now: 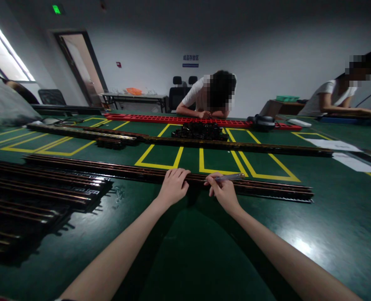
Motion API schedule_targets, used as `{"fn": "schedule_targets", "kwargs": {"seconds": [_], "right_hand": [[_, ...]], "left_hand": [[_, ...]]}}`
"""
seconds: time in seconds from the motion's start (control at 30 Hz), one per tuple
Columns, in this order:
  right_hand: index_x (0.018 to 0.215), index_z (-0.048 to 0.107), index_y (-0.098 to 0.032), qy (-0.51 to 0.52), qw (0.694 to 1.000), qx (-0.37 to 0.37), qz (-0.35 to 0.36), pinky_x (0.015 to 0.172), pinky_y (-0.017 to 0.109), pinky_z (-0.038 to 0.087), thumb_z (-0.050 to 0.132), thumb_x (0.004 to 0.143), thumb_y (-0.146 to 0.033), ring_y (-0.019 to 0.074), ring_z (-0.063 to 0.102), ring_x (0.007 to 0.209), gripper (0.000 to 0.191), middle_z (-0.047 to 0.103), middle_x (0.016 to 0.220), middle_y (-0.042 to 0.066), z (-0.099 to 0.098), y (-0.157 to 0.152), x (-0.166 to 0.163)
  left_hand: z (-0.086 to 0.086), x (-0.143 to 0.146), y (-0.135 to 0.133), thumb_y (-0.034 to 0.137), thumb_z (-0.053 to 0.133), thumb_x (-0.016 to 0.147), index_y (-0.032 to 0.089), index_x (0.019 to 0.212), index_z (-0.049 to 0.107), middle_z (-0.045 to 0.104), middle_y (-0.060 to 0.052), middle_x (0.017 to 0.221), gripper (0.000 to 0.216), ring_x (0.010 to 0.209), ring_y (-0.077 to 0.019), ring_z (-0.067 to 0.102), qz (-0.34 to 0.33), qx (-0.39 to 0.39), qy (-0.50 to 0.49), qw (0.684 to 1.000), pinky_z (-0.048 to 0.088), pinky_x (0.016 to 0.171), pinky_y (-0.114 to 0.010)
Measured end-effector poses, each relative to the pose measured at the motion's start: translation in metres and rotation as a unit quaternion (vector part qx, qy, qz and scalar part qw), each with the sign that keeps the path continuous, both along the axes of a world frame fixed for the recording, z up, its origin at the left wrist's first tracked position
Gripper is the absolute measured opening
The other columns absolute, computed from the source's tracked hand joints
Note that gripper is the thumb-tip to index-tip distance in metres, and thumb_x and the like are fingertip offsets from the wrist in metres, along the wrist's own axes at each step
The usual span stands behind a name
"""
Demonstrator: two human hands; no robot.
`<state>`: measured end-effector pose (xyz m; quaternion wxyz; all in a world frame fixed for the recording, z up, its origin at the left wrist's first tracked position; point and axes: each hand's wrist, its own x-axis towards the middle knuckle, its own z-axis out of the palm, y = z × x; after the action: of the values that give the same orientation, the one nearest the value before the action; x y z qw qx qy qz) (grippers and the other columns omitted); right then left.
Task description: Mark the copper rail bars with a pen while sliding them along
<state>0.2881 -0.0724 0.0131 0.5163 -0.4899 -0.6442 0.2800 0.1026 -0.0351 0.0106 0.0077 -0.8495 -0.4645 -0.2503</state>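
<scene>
A long dark strip with copper-coloured lines [267, 186] lies crosswise on the green table in front of me. My left hand [174, 186] grips it near the middle, fingers curled over the top and thumb on the near side. Just to the right, my right hand [223, 193] pinches a slim pen [231, 177] with a see-through barrel. The pen leans back to the right, and its tip is at the strip; whether it touches is too small to tell.
Several similar strips [41, 188] are stacked at left. Beyond lie another long strip [267, 148], a heap of black parts [200, 131], a red slotted rail [157, 120] and white paper sheets [334, 145]. A person [193, 100] leans over the far side; another person [326, 98] works at right.
</scene>
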Motion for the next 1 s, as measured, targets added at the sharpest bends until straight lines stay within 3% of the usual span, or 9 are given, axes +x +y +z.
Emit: {"fn": "schedule_targets", "kwargs": {"seconds": [0.2, 1.0], "right_hand": [[0.080, 0.057, -0.017, -0.002, 1.000, 0.006, 0.000, 0.039, 0.022, 0.044, 0.050, 0.086, -0.052, 0.0107, 0.056, 0.043, 0.037, 0.066, 0.071, 0.005, 0.0005, 0.0001, 0.0000], [0.078, 0.057, -0.017, 0.010, 0.999, 0.033, -0.002, 0.037, 0.023, 0.043, 0.049, 0.087, -0.052, 0.0108, 0.055, 0.042, 0.037, 0.065, 0.068, 0.004, 0.0000, -0.0011, -0.0009]], "left_hand": [[-0.0001, 0.0021, -0.0003, 0.032, 0.047, 0.088, 0.016, 0.116, 0.055, 0.061, -0.008, 0.115, 0.033, 0.110, -0.0228, 0.053, 0.010, 0.011, 0.017, 1.000, 0.038, 0.098, -0.042], [-0.0038, 0.0064, -0.0034, 0.023, 0.046, 0.087, 0.017, 0.110, 0.058, 0.064, -0.008, 0.112, 0.027, 0.106, -0.0232, 0.055, 0.044, 0.079, 0.029, 0.996, 0.034, 0.099, -0.042]]}}
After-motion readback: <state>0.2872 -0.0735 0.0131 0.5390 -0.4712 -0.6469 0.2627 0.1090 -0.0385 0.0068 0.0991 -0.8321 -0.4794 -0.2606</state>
